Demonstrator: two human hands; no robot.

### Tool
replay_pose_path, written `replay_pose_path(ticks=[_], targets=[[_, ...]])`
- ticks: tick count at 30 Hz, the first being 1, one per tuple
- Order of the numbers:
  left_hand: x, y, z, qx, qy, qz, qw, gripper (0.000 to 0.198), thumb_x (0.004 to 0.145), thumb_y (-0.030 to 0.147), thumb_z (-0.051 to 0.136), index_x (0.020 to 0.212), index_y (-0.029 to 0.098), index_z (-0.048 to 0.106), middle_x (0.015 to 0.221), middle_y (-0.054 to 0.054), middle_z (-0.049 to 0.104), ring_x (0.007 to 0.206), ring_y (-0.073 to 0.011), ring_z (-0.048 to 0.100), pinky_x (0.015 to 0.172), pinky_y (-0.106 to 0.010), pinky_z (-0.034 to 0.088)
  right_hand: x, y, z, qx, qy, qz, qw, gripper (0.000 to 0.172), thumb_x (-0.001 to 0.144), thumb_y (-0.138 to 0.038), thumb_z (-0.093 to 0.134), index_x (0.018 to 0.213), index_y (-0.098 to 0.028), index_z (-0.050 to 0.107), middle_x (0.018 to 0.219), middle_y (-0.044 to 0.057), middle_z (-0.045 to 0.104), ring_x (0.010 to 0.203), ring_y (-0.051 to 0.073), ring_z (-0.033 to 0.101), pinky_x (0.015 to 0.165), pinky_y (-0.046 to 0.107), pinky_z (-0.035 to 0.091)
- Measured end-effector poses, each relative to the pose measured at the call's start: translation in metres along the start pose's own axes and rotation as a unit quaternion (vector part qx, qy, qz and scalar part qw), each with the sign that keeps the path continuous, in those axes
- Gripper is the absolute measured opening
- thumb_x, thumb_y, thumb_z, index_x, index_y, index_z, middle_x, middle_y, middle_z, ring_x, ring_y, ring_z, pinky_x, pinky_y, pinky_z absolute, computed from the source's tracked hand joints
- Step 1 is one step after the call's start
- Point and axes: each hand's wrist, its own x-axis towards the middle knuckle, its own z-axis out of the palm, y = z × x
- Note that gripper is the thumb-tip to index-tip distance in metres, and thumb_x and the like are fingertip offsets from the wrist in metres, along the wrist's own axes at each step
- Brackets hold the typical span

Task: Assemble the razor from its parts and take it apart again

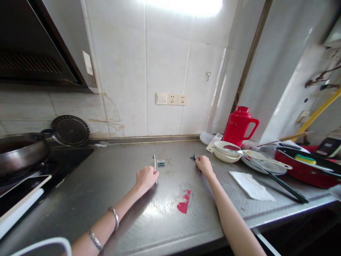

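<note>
My left hand (146,179) is closed around a thin white stick-like item (155,163), perhaps a toothbrush, held upright over the metal counter (119,199). Just right of its tip lies a small clear and teal piece (161,163). Farther right, my right hand (204,164) grips a small dark razor-like item, whose dark green head (193,156) pokes out beyond the fingers. Most of its handle is hidden by the hand. A torn red patch (184,202) is on the counter between my forearms.
A red thermos (239,126), stacked bowls (226,153), a white napkin (252,185) and a red pan (306,170) occupy the right side. On the left are a pot (22,151) on the stove and a round black lid (71,131) against the wall.
</note>
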Motion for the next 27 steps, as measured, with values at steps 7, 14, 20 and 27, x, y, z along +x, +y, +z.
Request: replay_pose_path(ticks=[7,14,20,27], targets=[[-0.012,0.011,-0.010,-0.015,0.038,0.039,0.998,0.032,0.085,0.034,0.037,0.076,0.019,0.064,0.081,-0.007,0.069,0.078,-0.0197,0.064,0.065,-0.027,0.038,-0.030,-0.087,0.005,0.377,-0.123,0.032,0.918,0.034,0.074,-0.029,0.058,0.103,-0.012,0.063,0.080,0.007,0.066,0.065,0.014,0.062,0.056,0.024,0.048],[-0.025,0.022,-0.008,-0.017,0.040,0.086,0.995,0.030,0.085,0.030,0.037,0.084,0.018,0.064,0.083,-0.008,0.069,0.081,-0.0213,0.064,0.067,-0.028,0.039,-0.067,-0.147,0.020,0.484,-0.210,0.057,0.848,0.040,0.068,-0.028,0.069,0.104,-0.013,0.059,0.073,0.002,0.064,0.057,0.010,0.059,0.046,0.018,0.048],[-0.025,0.022,-0.004,-0.014,0.028,0.092,0.995,0.029,0.085,0.030,0.038,0.089,0.017,0.063,0.087,-0.011,0.068,0.084,-0.0226,0.063,0.070,-0.030,0.040,-0.067,-0.151,0.032,0.468,-0.197,0.027,0.861,0.038,0.066,-0.022,0.068,0.101,-0.012,0.059,0.065,0.000,0.063,0.054,0.011,0.060,0.046,0.020,0.050],[-0.025,0.023,-0.002,-0.018,0.049,0.100,0.994,0.032,0.087,0.035,0.036,0.088,0.017,0.062,0.087,-0.011,0.068,0.082,-0.0238,0.064,0.068,-0.030,0.040,-0.066,-0.152,0.041,0.455,-0.182,0.031,0.871,0.038,0.065,-0.021,0.066,0.101,-0.012,0.061,0.067,0.001,0.066,0.052,0.011,0.060,0.042,0.018,0.049]])
